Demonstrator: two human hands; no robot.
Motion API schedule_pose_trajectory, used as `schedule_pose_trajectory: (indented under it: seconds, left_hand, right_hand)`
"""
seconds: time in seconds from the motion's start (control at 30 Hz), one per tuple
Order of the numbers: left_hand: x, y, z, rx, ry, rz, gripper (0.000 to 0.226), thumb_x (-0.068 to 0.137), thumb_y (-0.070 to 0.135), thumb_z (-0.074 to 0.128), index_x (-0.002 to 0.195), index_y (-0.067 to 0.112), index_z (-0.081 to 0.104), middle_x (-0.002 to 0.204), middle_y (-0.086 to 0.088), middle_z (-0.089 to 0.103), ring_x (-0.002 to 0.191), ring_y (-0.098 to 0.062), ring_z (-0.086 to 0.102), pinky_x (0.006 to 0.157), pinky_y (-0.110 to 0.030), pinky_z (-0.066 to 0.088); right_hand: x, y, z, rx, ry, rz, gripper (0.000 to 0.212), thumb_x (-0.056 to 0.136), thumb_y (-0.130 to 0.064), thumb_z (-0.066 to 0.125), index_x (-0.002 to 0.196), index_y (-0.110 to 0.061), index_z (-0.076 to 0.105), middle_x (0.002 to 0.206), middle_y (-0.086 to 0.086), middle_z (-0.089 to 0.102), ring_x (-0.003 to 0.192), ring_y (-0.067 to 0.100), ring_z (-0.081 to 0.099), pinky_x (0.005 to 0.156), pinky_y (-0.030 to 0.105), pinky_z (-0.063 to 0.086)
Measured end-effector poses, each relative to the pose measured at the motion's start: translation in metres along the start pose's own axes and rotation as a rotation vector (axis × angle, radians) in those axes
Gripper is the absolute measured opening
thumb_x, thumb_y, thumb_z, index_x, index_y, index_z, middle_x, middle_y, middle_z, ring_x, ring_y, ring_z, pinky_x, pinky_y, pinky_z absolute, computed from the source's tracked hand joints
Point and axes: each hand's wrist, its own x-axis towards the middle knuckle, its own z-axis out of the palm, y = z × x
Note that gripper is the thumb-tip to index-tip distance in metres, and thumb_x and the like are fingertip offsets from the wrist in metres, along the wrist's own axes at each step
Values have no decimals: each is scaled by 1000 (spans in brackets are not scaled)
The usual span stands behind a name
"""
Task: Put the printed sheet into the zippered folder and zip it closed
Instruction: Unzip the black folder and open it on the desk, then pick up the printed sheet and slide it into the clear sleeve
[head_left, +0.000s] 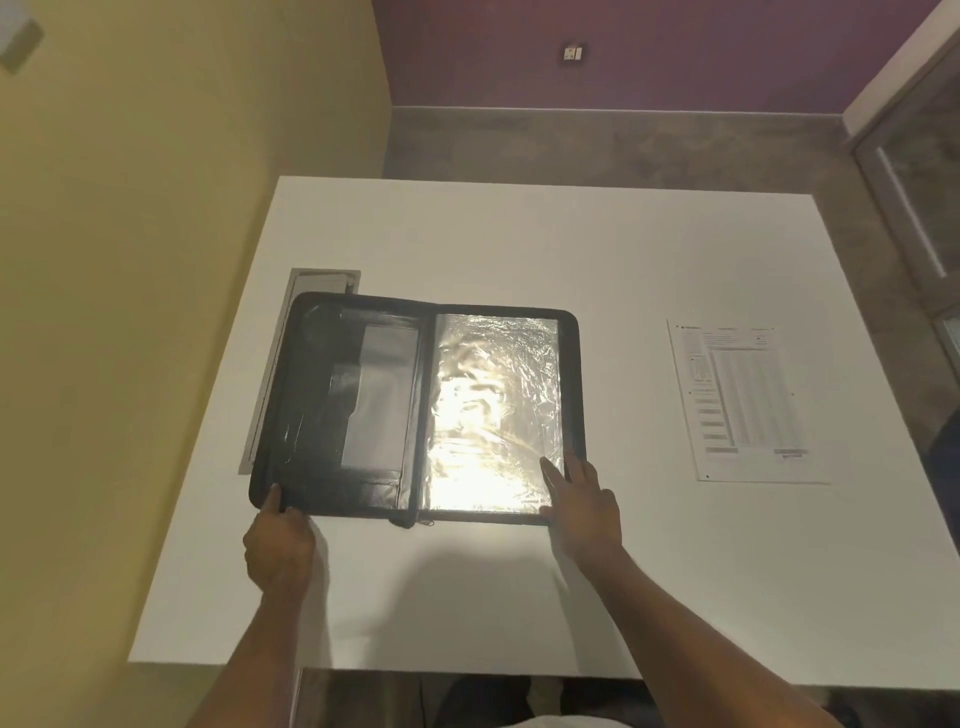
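step: zippered folder (415, 410) lies open at frame centre | left hand (278, 545) pinches its lower-left corner | right hand (584, 506) flat, fingers spread, on clear sleeve (496, 410) | printed sheet (748, 402) right of frame, untouched | next: reach for the sheet

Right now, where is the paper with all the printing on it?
The printed sheet lies flat on the white table, right of the open folder, untouched by either hand.

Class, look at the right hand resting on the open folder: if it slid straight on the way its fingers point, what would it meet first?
The right hand points away and slightly left, so it would probably cross the shiny plastic sleeve of the folder, then meet its far zippered edge. The printed sheet lies off to the right.
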Motion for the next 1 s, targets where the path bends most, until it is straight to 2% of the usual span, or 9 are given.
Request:
schedule_pose_trajectory:
  seconds: [0.1,0.33,0.43,0.53,0.63,0.7,0.77,0.9,1.0]
  left_hand:
    - [5,-1,1,64,-53,6,51,106,17,51,156,25,49,128,-26,69,105,-51,68,88,-58,57]
    - [-6,14,1,171,16,71,46,104,16,50,150,9,51,118,-29,70,103,-54,67,88,-61,55]
    - [-19,29,5,157,88,99,43,101,13,49,144,11,52,114,-30,70,98,-54,68,84,-59,55]
    - [-38,49,17,168,208,285,30,92,4,56,121,7,55,109,-28,66,98,-52,65,79,-59,55]
    - [-61,75,42,183,262,478,29,98,6,59,126,2,59,119,-28,64,108,-49,61,90,-60,53]
    - [-84,101,60,106,196,513,35,106,15,51,138,2,58,140,-25,59,127,-44,56,104,-59,50]
    - [-109,128,81,69,104,542,43,105,13,52,147,2,51,152,-22,50,137,-42,51,112,-56,47]
    - [-161,183,124,4,-47,588,54,106,15,48,158,5,38,164,-17,38,150,-36,38,120,-53,39]
    - [-202,218,159,-8,-121,620,56,107,18,46,161,8,33,167,-14,34,154,-31,33,123,-50,36]
  right_hand:
    - [1,0,0,-8,-11,-3,71,103,-42,54,162,-35,15,170,1,16,153,22,25,98,39,51]
    - [-5,4,-5,113,36,-52,78,103,-35,56,165,-30,8,169,2,21,149,23,34,103,37,49]
    - [-13,12,-11,150,103,-82,76,103,-36,54,165,-25,11,166,1,28,144,21,40,108,35,44]
    - [-14,23,-24,160,168,-103,69,104,-38,50,163,-21,19,163,1,33,143,21,42,112,34,41]
    - [-5,42,-42,234,235,-75,65,104,-35,48,163,-20,23,163,2,36,145,21,42,117,33,37]
    - [2,62,-54,233,272,-48,69,107,-40,45,166,-20,15,171,2,25,154,21,31,125,34,29]
    - [9,87,-65,212,311,-17,72,108,-47,43,166,-19,11,172,2,23,156,19,28,126,34,27]
    - [25,143,-88,241,375,84,73,107,-48,45,165,-15,17,166,6,33,151,22,37,122,36,32]
    - [35,190,-97,300,366,142,73,106,-47,48,164,-13,19,165,7,34,151,24,35,122,36,31]
